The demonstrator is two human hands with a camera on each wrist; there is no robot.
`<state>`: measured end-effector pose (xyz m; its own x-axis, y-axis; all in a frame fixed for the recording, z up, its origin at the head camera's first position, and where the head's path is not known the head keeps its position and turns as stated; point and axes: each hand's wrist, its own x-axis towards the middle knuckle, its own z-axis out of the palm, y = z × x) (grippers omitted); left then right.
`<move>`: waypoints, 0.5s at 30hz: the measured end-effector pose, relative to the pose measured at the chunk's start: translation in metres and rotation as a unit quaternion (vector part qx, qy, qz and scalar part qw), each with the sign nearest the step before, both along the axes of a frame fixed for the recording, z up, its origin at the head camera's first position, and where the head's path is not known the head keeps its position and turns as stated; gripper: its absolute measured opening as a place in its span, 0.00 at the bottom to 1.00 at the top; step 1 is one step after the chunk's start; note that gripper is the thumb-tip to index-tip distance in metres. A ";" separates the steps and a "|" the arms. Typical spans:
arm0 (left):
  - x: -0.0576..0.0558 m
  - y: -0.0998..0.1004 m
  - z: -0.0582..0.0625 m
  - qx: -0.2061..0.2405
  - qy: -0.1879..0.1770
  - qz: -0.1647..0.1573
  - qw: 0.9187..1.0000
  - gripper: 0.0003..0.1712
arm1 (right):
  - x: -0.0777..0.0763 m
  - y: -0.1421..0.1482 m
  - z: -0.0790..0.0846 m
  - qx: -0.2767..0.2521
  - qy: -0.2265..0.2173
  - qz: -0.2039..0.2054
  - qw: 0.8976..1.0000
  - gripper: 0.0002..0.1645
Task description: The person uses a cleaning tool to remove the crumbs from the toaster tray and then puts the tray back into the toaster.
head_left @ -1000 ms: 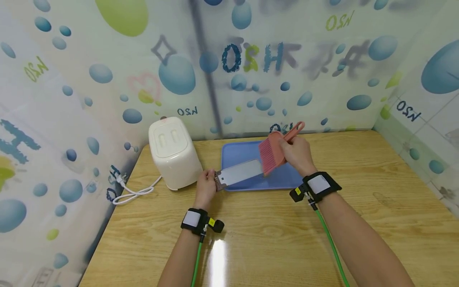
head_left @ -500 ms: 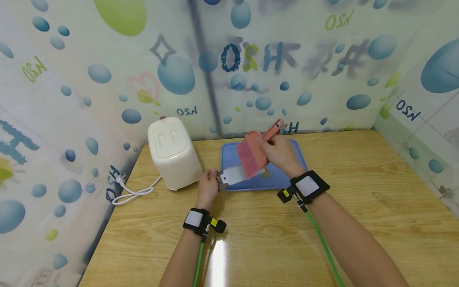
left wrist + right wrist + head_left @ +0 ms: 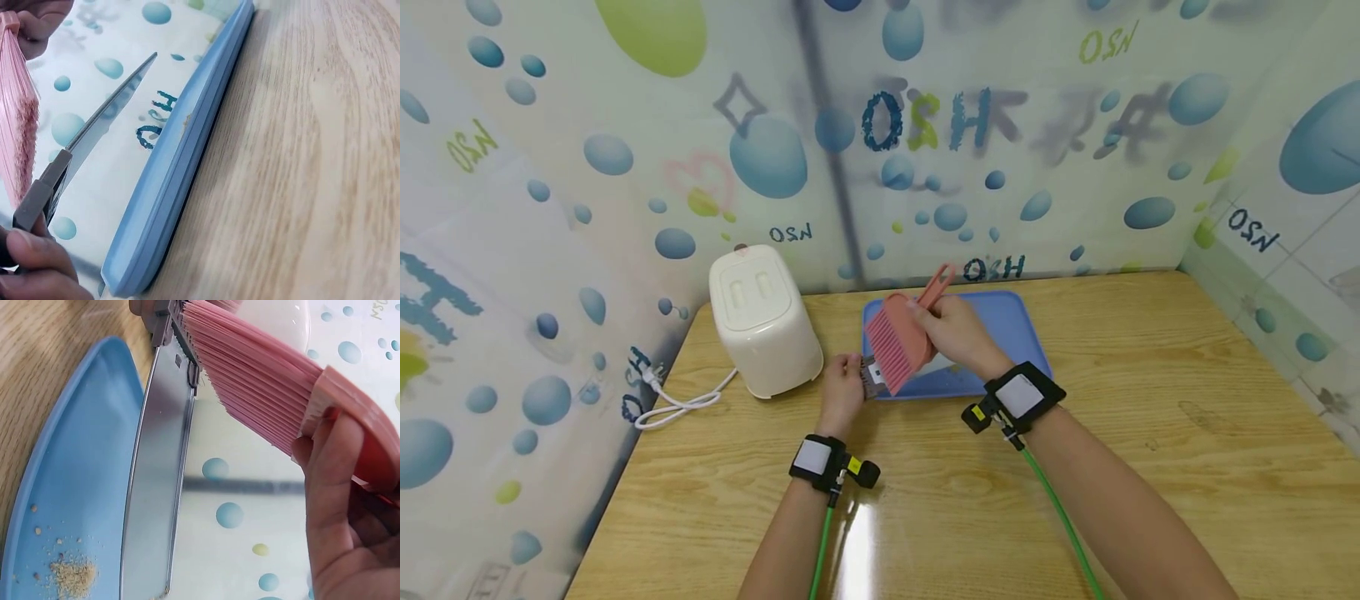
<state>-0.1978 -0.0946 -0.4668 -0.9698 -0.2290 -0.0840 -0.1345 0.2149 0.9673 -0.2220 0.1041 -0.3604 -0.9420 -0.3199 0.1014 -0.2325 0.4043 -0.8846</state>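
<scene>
My left hand (image 3: 841, 396) grips the grey end of a flat metal crumb tray (image 3: 157, 469), which is tilted above a blue tray (image 3: 1011, 329). In my right hand (image 3: 961, 335) is a pink hand brush (image 3: 901, 343), held near its head with the handle pointing up and away. Its pink bristles (image 3: 250, 372) reach the grey end of the crumb tray, close to my left fingers, and hide much of the plate in the head view. A small heap of tan crumbs (image 3: 74, 578) lies in the blue tray, with loose bits around it.
A cream toaster (image 3: 767, 325) stands left of the blue tray, just beyond my left hand. Its white cord (image 3: 688, 404) lies coiled on the wooden table (image 3: 970, 500). A patterned wall (image 3: 1060, 167) rises behind the table.
My right hand has moved left with the brush, from the crumb tray's far end to its grey end. The left hand, still gripping the crumb tray, has shifted slightly right.
</scene>
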 end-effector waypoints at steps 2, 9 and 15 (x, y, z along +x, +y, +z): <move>0.000 0.000 0.000 -0.002 0.003 -0.001 1.000 0.20 | 0.000 -0.002 -0.001 0.000 -0.002 0.006 1.000 0.25; 0.001 0.001 0.001 -0.011 0.012 0.000 1.000 0.20 | 0.000 -0.008 -0.006 0.016 0.002 0.025 1.000 0.25; 0.003 0.000 0.004 -0.011 0.019 -0.002 1.000 0.19 | 0.000 -0.009 -0.011 0.014 -0.006 0.032 0.999 0.25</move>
